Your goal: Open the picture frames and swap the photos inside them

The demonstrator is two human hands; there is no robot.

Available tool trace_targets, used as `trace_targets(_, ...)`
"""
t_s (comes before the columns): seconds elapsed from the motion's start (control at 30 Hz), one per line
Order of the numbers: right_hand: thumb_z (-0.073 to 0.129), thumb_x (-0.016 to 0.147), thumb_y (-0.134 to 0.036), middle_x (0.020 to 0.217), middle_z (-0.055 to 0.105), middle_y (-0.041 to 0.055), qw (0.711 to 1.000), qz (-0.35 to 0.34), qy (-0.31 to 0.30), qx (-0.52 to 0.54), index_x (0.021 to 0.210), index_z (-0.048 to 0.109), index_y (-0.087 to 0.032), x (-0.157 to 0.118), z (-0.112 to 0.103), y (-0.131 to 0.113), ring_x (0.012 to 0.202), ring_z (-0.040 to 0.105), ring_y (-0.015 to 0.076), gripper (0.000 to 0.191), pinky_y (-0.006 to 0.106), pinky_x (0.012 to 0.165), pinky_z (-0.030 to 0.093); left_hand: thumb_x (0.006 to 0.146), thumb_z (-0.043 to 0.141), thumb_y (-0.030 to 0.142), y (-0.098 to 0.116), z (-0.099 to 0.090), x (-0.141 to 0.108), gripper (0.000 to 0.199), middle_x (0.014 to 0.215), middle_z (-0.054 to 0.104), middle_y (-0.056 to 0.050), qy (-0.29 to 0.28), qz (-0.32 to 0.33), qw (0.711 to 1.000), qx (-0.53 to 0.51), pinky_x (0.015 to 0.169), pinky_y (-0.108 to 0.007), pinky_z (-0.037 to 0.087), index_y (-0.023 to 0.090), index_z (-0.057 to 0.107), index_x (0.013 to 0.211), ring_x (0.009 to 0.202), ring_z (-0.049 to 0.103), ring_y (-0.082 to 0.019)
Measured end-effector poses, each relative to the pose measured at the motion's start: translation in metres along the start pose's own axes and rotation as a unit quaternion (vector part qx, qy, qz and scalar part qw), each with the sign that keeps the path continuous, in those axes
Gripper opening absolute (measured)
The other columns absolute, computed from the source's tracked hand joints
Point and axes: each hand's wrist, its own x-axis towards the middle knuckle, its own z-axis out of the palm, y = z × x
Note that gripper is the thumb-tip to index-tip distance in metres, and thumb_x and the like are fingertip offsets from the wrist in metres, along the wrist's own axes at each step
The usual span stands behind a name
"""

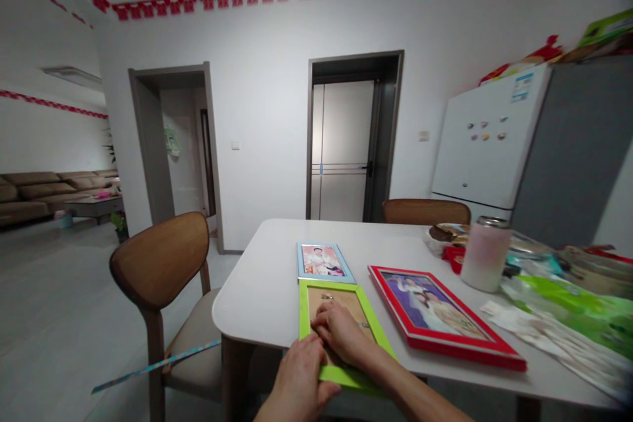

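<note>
A green picture frame [374, 323] lies face down over the table's near edge, its brown backing board [341, 305] showing. My left hand [302, 369] grips the frame's lower left side, thumb by the bottom edge. Across the backing, my right hand [341, 331] is closed, with bent fingertips pressed together near the left inner edge; whatever is under them is hidden. Metal fittings show on the board, including a small hanger [327, 297] near the top. Just beyond lies a light blue picture frame [300, 264] with a photo. To the right, a red picture frame [410, 330] lies face up.
A pink and white tumbler [487, 254] stands on the white table [267, 277], near white gloves [548, 336] and a green plastic bag [576, 300]. A patterned strip [158, 364] crosses the seat of the left chair [161, 257]. Another chair [426, 211] is behind the table.
</note>
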Motion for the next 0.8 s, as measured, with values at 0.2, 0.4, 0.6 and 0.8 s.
trace_targets(0.2, 0.039, 0.067, -0.011, 0.075, 0.064, 0.0033, 0.997, -0.026, 0.016, 0.073, 0.068, 0.066, -0.019, -0.007, -0.003, -0.003, 0.076, 0.052, 0.0140, 0.028, 0.024, 0.073, 0.035, 0.062, 0.063, 0.027, 0.000, -0.002, 0.000, 0.029, 0.103, 0.054, 0.000, 0.011, 0.001, 1.000, -0.009, 0.086, -0.025, 0.035, 0.020, 0.053, 0.088, 0.095, 0.047, -0.017)
trace_targets(0.4, 0.042, 0.069, -0.016, 0.075, 0.066, 0.0018, 0.992, 0.057, 0.025, 0.112, 0.073, 0.066, -0.019, 0.004, -0.007, 0.008, 0.070, 0.056, 0.0133, 0.024, 0.022, 0.067, 0.039, 0.062, 0.063, 0.029, -0.006, 0.003, 0.000, 0.053, 0.117, 0.049, -0.004, 0.004, -0.017, 1.000, -0.008, 0.094, -0.027, 0.030, 0.018, 0.046, 0.110, 0.106, 0.042, -0.019)
trace_targets(0.6, 0.048, 0.068, -0.021, 0.067, 0.066, 0.0039, 0.977, 0.187, 0.072, 0.072, 0.065, 0.064, -0.016, 0.038, 0.002, 0.046, 0.060, 0.055, 0.0125, 0.017, 0.021, 0.056, 0.036, 0.060, 0.063, 0.032, -0.012, 0.009, 0.000, 0.064, 0.127, 0.040, -0.007, -0.030, -0.042, 0.999, -0.004, 0.099, -0.029, 0.024, 0.016, 0.042, 0.118, 0.115, 0.035, -0.021)
trace_targets(0.8, 0.053, 0.065, -0.021, 0.068, 0.064, 0.0063, 0.965, 0.248, 0.084, 0.030, 0.065, 0.061, -0.014, 0.056, 0.014, 0.061, 0.062, 0.054, 0.0124, 0.010, 0.022, 0.056, 0.032, 0.061, 0.061, 0.031, -0.004, 0.003, -0.002, 0.064, 0.125, 0.042, -0.008, -0.035, -0.046, 0.998, -0.004, 0.099, -0.030, 0.025, 0.014, 0.041, 0.119, 0.114, 0.036, -0.022)
